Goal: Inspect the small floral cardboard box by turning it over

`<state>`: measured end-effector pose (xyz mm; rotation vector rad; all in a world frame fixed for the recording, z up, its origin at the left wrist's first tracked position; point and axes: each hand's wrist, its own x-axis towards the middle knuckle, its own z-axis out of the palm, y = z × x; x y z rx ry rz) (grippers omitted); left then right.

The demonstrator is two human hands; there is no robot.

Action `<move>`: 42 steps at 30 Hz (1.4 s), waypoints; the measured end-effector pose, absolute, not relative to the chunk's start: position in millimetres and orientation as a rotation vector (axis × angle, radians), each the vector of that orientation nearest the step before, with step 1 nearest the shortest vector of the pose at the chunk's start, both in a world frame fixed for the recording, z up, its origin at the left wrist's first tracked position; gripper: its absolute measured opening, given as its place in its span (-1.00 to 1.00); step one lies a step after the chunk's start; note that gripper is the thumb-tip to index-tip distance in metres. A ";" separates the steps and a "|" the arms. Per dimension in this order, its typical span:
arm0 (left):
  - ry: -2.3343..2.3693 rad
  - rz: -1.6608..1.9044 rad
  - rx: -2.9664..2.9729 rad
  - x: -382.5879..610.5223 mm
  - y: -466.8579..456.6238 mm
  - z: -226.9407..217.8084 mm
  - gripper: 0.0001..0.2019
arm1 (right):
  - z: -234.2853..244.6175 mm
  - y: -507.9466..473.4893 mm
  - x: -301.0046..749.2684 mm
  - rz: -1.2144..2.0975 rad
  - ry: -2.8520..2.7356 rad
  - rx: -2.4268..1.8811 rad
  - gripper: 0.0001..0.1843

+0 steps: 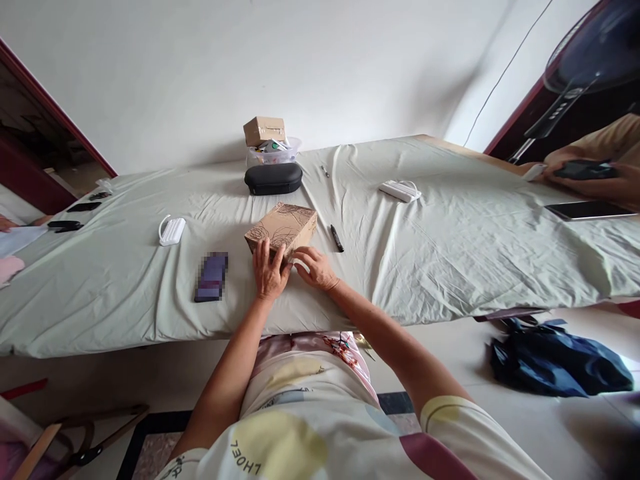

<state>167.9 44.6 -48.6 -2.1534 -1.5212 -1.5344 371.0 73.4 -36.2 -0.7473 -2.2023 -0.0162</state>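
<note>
A brown patterned cardboard box (283,227) lies on the cloth-covered table (450,253) near its front edge. My left hand (270,270) rests against the box's near end, fingers stretched out flat over it. My right hand (314,267) sits beside it on the right, fingers curled and touching the box's near corner. A black marker (337,238) lies just right of the box, and a dark phone (211,277) lies to the left of my left hand.
A black case (273,178), a clear tub (274,155) and a small cardboard box (264,129) stand at the back. White chargers (171,231) (400,191) lie left and right. Another person's hands (585,175) hold a device at far right. A dark bag (555,360) lies on the floor.
</note>
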 end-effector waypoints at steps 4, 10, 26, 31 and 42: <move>-1.478 -1.551 -2.181 169.2 47.9 -51.4 -0.45 | -30.3 66.7 366.4 -0.137 -2.219 -0.766 -0.46; -1.434 -1.571 -2.135 166.7 49.0 -53.1 -0.52 | -27.7 64.3 359.7 -0.205 -2.346 -0.819 -0.44; -1.482 -1.716 -2.046 151.5 50.6 -53.8 -0.64 | -43.6 105.9 407.1 -0.019 -1.801 -1.252 -0.40; -1.629 -1.758 -1.970 148.4 53.9 -57.2 -0.59 | -46.9 106.7 407.8 0.194 -1.811 -1.254 -0.23; -1.739 -1.739 -2.025 148.0 58.5 -62.8 -0.32 | -46.5 102.6 400.9 0.194 -1.822 -1.340 -0.02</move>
